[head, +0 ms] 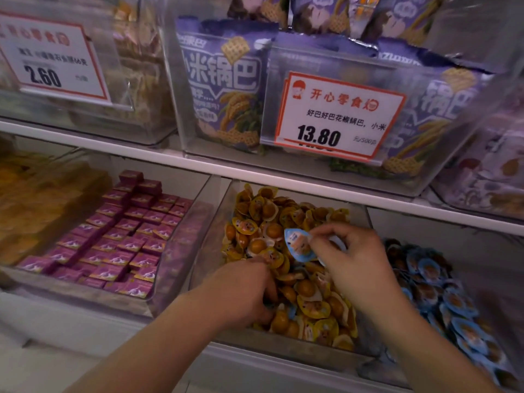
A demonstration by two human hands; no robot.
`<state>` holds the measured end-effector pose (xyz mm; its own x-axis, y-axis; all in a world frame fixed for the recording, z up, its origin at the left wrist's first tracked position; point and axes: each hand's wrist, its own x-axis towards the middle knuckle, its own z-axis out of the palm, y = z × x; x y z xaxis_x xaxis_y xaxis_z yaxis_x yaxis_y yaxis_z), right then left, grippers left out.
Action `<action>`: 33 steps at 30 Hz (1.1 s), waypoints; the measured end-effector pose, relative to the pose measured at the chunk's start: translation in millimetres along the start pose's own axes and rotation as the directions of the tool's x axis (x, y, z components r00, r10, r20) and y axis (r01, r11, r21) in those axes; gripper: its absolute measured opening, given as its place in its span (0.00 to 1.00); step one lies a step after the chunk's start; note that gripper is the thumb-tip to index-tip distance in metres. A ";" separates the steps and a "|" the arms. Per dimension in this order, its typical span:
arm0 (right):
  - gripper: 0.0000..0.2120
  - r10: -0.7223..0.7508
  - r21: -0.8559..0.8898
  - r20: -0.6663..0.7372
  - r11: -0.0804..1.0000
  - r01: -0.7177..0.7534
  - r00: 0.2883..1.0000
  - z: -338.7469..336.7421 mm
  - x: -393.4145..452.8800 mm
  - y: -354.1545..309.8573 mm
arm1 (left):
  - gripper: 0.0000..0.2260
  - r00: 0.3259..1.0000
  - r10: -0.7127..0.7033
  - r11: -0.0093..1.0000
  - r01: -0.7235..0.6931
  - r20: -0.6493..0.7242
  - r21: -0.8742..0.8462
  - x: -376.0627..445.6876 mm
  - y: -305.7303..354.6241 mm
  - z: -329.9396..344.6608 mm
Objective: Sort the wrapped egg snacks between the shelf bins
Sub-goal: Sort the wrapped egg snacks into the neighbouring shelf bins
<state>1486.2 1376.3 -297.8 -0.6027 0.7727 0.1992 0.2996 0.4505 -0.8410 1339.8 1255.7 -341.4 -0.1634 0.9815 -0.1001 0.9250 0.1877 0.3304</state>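
A clear middle bin (224, 222) holds a heap of yellow-wrapped egg snacks (309, 304). The bin to its right holds blue-wrapped egg snacks (459, 307). My right hand (357, 268) hovers above the yellow heap and pinches a blue-wrapped egg snack (297, 245) between thumb and fingers; more blue wrappers show behind its fingers. My left hand (246, 293) is down in the yellow heap with its fingers curled among the wrappers; whether it holds one is hidden.
Left of the yellow bin stands a clear bin of purple boxed snacks (122, 236). A white shelf board (198, 163) runs close above the bins, carrying purple snack bags (224, 86) and a price tag (337, 114) reading 13.80.
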 end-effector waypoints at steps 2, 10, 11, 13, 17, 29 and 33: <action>0.08 0.096 0.227 0.033 0.969 -0.101 0.995 -3.7 -6.5 -4.6 | 0.12 0.999 0.004 1.000 -0.005 -0.035 -0.023 -0.7 -2.6 0.3; 0.07 0.485 0.612 0.115 0.653 -0.446 0.867 18.5 -23.7 -4.3 | 0.19 0.753 -0.262 0.868 -0.090 -0.603 -0.489 -2.1 11.5 -19.7; 0.07 0.514 0.631 0.147 0.609 -0.480 0.845 20.2 -25.9 -5.6 | 0.17 0.724 -0.246 0.864 -0.137 -0.645 -0.484 -2.6 16.0 -21.7; 0.11 0.541 0.666 0.296 0.474 -0.576 0.787 21.2 -28.9 -9.2 | 0.12 0.712 -0.181 0.886 -0.181 -0.679 -0.426 -4.7 24.7 -20.2; 0.26 0.373 0.685 0.616 0.182 -0.706 0.694 15.1 -29.6 -15.1 | 0.07 0.732 0.025 0.945 -0.239 -0.681 -0.222 -1.7 42.7 -8.5; 0.12 0.356 0.762 0.207 0.525 -0.379 0.911 -18.4 -40.5 -15.3 | 0.32 0.762 0.252 0.936 -0.348 -0.597 -0.048 4.4 81.2 -5.3; 0.07 0.222 0.771 0.087 0.602 -0.206 0.971 -63.5 -46.9 -11.0 | 0.32 0.773 0.369 0.884 -0.463 -0.516 -0.062 1.2 84.9 1.1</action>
<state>1558.2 1363.5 -266.0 -0.5829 0.8117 -0.0368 -0.2655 -0.2330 -0.9355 1418.5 1272.8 -314.6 0.0377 0.8478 0.5290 0.8722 -0.2863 0.3965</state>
